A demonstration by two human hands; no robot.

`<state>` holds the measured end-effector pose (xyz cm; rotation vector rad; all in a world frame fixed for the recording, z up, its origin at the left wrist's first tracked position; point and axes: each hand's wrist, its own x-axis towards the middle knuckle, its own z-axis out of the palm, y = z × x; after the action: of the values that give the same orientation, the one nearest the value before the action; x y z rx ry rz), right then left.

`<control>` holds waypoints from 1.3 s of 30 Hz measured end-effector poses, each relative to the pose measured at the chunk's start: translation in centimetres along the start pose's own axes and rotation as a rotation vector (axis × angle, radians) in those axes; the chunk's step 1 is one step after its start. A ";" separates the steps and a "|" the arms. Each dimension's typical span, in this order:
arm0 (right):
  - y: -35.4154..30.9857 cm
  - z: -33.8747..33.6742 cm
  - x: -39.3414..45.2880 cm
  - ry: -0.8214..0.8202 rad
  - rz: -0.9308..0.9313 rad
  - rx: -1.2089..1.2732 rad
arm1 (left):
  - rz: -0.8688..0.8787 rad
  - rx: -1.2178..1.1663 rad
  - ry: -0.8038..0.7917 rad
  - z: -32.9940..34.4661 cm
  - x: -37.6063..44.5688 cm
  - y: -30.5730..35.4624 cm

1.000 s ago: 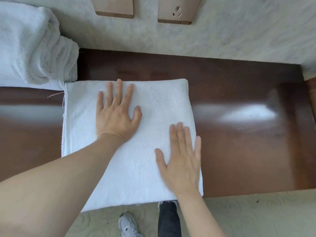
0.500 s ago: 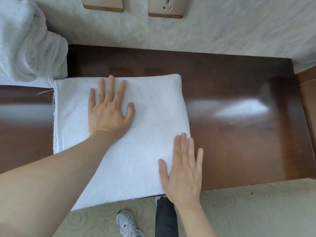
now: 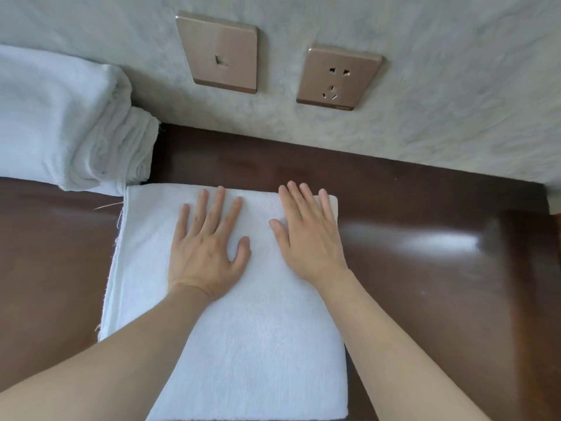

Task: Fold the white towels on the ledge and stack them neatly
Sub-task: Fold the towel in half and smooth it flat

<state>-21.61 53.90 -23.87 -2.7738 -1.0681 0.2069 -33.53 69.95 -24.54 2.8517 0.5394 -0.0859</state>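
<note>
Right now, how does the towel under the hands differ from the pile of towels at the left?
The folded towel is a single flat piece in front of the person; the towel pile is several bulky, rounded layers at the far left against the wall. The left hand and right hand press flat on the folded towel; nothing touches the towel pile. Both are white and lie on the dark wooden ledge.

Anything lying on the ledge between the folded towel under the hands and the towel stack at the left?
Nothing visible. The folded towel lies just right of the stack, its far left corner almost touching it; only bare ledge around.
</note>
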 end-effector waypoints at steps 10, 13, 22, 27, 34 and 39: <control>-0.3 -0.3 4.0 0.079 0.051 -0.064 | -0.032 -0.027 0.005 0.0 0.1 -0.3; -0.5 -0.2 4.4 0.074 0.063 -0.082 | -0.031 -0.024 -0.001 0.1 0.2 -0.4; -0.7 0.0 4.3 0.089 0.089 -0.109 | -0.045 0.035 -0.045 0.1 0.1 0.0; -0.7 0.0 4.1 0.103 0.100 -0.115 | -0.053 0.007 -0.047 0.2 -1.7 0.4; -0.9 0.1 4.1 0.101 0.088 -0.119 | -0.105 -0.010 -0.062 1.0 -11.8 1.8; -0.8 -0.1 4.1 0.124 0.092 -0.095 | -0.221 0.001 -0.118 1.9 -18.1 4.1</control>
<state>-19.09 57.19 -23.94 -2.8787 -0.9459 -0.0058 -48.89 59.42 -23.67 2.7550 0.8263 -0.2900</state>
